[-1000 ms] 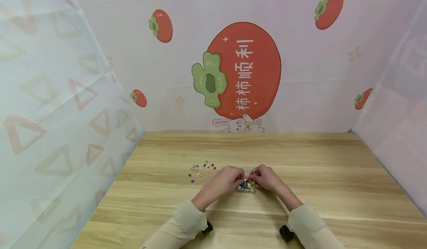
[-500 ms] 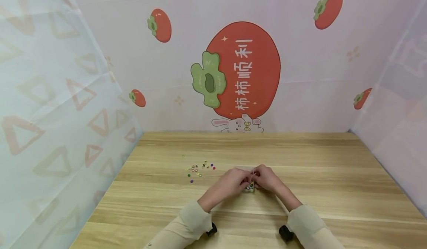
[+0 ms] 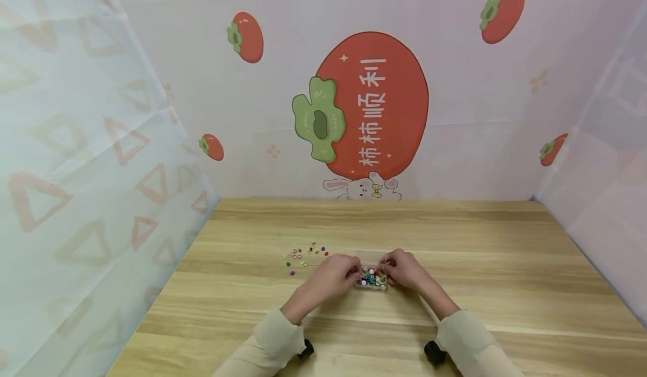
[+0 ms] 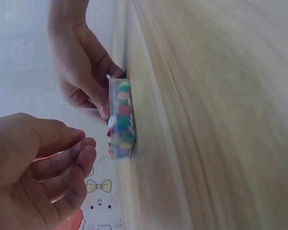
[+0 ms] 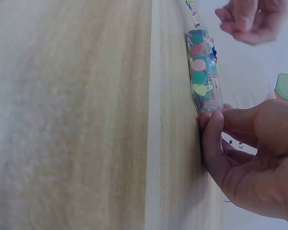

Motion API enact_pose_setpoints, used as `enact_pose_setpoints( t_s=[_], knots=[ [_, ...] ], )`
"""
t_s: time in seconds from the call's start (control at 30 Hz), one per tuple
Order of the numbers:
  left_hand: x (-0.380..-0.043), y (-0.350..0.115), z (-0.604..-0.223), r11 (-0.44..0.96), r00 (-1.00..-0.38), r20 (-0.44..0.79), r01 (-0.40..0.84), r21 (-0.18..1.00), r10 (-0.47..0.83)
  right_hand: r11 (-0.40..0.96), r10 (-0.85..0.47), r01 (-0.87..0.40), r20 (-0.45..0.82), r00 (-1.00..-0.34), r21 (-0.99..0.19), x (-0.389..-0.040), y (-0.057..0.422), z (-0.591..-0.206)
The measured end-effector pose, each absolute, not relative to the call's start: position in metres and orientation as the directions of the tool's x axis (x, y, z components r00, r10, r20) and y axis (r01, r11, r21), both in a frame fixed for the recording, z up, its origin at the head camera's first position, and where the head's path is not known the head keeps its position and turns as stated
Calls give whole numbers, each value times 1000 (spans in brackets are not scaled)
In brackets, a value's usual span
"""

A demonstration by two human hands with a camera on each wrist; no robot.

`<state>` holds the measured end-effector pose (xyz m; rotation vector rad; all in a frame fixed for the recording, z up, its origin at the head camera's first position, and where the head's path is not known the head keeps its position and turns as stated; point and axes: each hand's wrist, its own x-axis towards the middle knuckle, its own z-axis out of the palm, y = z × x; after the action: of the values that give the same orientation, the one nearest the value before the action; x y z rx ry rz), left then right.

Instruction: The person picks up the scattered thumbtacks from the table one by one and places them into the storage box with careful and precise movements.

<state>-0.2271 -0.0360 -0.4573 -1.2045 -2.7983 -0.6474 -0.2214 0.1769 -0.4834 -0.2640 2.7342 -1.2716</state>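
A small clear plastic box [image 3: 371, 287] stands on the table, filled with colourful round-headed pieces that look like thumbtacks [image 5: 198, 77]. Its clear lid [image 3: 368, 255] is raised toward the back. My right hand [image 3: 402, 269] pinches the box's right end between thumb and fingers. My left hand [image 3: 333, 276] is at the box's left side in the head view. In the left wrist view this left hand [image 4: 43, 167] stays apart from the box [image 4: 120, 120], its fingers loosely bent and nothing visible between the tips.
Several loose thumbtacks [image 3: 295, 256] lie scattered on the wooden table [image 3: 455, 231], left of the box. A printed cloth wall [image 3: 445, 169] rises behind the table's far edge, with more cloth at both sides.
My left hand first moved right, over the box and up to the right hand, then drew back left, uncovering the contents. The right hand kept its hold on the box's right end.
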Motion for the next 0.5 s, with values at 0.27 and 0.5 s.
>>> enact_pose_setpoints(
  t_s=[0.27,0.5],
  knots=[
    [-228,-67,-458,670,-762,165,634,387,626,631,-209,-114,-27,-977,-768,-220,178,-485],
    [-231,-98,-465,693,-799,177,590,415,574,640,-208,-114,-28,-978,-760,-221,177,-484]
  ],
)
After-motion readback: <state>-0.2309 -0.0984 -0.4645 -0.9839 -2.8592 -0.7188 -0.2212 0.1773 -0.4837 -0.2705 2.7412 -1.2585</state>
